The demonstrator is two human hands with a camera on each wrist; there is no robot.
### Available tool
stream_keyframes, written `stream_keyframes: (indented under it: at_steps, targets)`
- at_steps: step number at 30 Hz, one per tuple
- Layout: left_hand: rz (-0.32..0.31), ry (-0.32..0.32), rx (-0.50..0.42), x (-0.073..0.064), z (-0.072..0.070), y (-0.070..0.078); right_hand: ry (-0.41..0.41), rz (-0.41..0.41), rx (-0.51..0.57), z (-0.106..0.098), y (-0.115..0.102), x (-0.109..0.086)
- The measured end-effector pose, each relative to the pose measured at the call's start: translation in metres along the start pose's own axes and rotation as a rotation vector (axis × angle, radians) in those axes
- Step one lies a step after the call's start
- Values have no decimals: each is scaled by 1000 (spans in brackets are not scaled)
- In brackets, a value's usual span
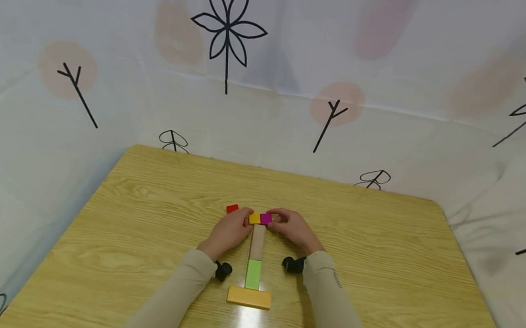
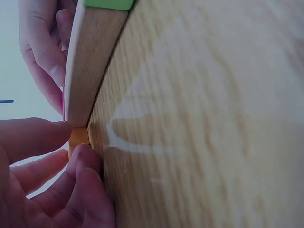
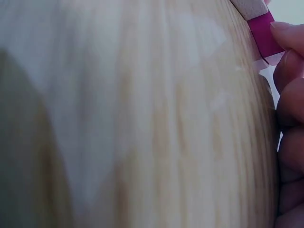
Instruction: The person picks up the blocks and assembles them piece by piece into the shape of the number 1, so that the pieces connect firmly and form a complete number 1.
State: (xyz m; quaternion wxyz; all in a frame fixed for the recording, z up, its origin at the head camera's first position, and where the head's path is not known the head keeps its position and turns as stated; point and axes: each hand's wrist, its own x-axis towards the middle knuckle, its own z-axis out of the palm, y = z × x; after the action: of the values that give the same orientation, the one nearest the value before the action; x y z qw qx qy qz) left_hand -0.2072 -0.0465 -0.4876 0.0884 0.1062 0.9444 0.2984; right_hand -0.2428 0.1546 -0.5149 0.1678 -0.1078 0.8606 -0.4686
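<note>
A yellow cube [image 1: 255, 218] and a magenta cube [image 1: 265, 218] lie side by side at the far end of a plain wooden block [image 1: 257, 242]. My left hand [image 1: 229, 230] pinches the yellow cube from the left, thumb and fingertips at its sides in the left wrist view. From the other side my right hand [image 1: 294, 228] holds the magenta cube [image 3: 266, 34], its thumb on the cube and the other fingers curled. Nearer me, a green block [image 1: 253, 274] continues the plain block's line, and an orange block [image 1: 249, 298] lies crosswise at its near end.
A red cube [image 1: 232, 208] lies just beyond my left hand, partly covered by it. All the blocks are on a wood-grain table [image 1: 375, 280]. Patterned white cloth [image 1: 267, 122] stands behind the table and along its sides. Dark wrist cameras [image 1: 293, 265] hang beneath both sleeves.
</note>
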Motion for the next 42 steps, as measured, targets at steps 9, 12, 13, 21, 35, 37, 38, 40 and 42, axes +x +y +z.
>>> stream_keyframes:
  at_steps: [9, 12, 13, 21, 35, 37, 38, 40, 42]
  targets:
    - [22, 3, 5, -1, 0, 0, 0, -6, -18, -1, 1, 0]
    - [20, 3, 4, -1, 0, 0, -1, -13, -37, -1, 1, 0]
    - [21, 3, 3, 0, 0, 0, -2, -16, -40, -1, 1, 0]
    - [31, 8, 0, 0, 0, 0, -8, -23, -26, -1, 0, -1]
    - [-13, 18, -64, -7, -7, -3, -14, -24, -17, 0, 0, -1]
    - [-23, 40, -78, -8, -9, -5, -8, -20, -19, -1, 0, -1]
    - [-24, 55, -82, -8, -9, -7, -6, -19, -22, -1, 0, 0]
    - [-28, 86, -91, -8, -11, -9, -3, -13, -24, 0, 1, 0]
    - [-33, 116, -88, -9, -12, -12, -3, -12, -23, 0, 1, 0]
